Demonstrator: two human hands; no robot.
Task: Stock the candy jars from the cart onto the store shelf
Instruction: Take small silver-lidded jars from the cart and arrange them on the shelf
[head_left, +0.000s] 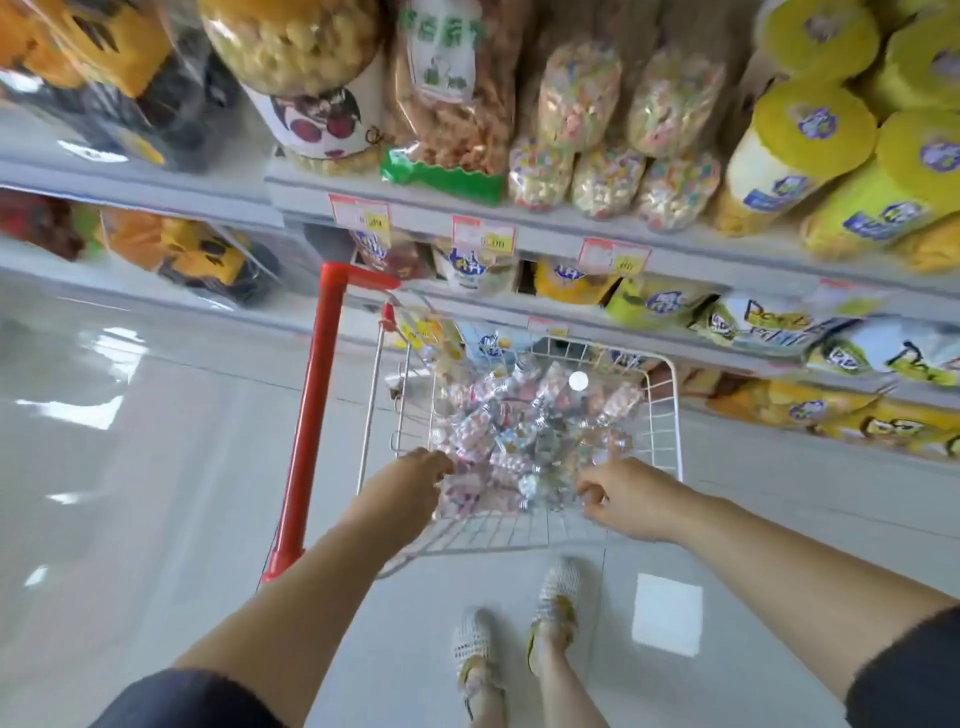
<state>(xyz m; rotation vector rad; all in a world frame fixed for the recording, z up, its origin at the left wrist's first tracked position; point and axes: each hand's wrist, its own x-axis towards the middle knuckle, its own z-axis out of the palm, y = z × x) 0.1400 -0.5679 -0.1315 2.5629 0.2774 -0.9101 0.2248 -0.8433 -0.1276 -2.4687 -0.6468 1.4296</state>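
A white wire cart basket (662, 415) with a red handle post (311, 415) stands before the shelf and holds a heap of several clear candy jars (519, 426). My left hand (410, 483) reaches into the near left of the basket, its fingers down among the jars; the fingertips are hidden. My right hand (623, 499) is at the near right rim, fingers curled onto a clear jar (589, 470). The view is blurred, so neither grip shows plainly.
The store shelf (545, 228) runs across the back, with price tags on its edge and snack bags, colourful candy packs (613, 150) and yellow-lidded tubs (815, 130) on it. Lower tiers hold yellow bags. Glossy floor spreads left; my feet (519, 623) stand behind the cart.
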